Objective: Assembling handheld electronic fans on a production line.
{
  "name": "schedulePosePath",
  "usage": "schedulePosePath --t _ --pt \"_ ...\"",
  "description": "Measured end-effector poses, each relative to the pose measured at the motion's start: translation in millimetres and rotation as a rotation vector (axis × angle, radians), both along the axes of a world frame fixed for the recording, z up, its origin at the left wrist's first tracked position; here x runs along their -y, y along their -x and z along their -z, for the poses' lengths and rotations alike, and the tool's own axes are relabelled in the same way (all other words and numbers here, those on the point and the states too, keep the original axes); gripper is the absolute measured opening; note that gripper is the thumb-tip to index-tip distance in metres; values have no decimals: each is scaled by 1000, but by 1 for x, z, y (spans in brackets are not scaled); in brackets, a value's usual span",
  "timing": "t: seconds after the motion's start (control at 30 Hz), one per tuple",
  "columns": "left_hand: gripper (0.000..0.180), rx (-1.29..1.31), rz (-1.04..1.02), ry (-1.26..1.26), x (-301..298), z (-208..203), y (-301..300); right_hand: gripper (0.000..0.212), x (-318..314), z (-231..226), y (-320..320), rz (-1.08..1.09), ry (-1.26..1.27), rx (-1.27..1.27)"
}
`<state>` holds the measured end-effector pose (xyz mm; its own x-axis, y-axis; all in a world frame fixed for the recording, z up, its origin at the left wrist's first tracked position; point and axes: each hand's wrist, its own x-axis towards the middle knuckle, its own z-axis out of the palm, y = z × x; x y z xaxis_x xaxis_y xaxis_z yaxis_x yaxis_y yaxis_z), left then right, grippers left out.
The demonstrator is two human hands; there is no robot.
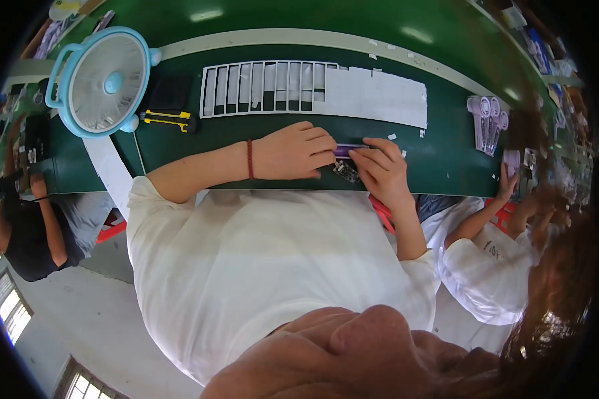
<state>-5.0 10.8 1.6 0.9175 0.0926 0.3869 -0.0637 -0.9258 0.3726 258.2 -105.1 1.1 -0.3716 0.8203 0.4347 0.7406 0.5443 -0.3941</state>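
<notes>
Close to the near edge of the green table, I hold a narrow purple plastic piece [345,151] between both hands. My left hand [298,151], with a dark red cord on its wrist, has its fingers curled at the piece's left end. At the right end, my right hand [382,167] grips it with bent fingers; the fingertips partly cover it. Just below the piece, between my hands, is a small dark and silvery part [345,171], whose kind is too small to tell.
Beyond my hands lies a white sheet [379,93] with a slatted left half. A yellow-black utility knife [170,120] and a light blue fan [113,82] are on the left. Purple handheld fans [489,120] lie right. Co-workers sit either side; one hand [507,181] holds a purple part.
</notes>
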Motion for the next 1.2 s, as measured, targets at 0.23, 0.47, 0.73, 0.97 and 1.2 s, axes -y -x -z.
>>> schedulePosePath --t 0.23,0.47,0.73,0.97,1.2 --pt "24 13 -236 66 -56 19 25 18 -87 -14 19 28 182 -231" --pt "29 -59 -174 63 -69 37 24 9 -130 -2 40 -177 158 187" --pt "32 -65 -181 45 -69 39 28 13 -145 -1 44 -275 116 237" --pt "31 -101 -167 37 -64 34 24 10 -129 19 5 58 760 -764" --pt "75 -44 13 205 -29 -23 21 12 -43 1 -7 305 701 -1130"
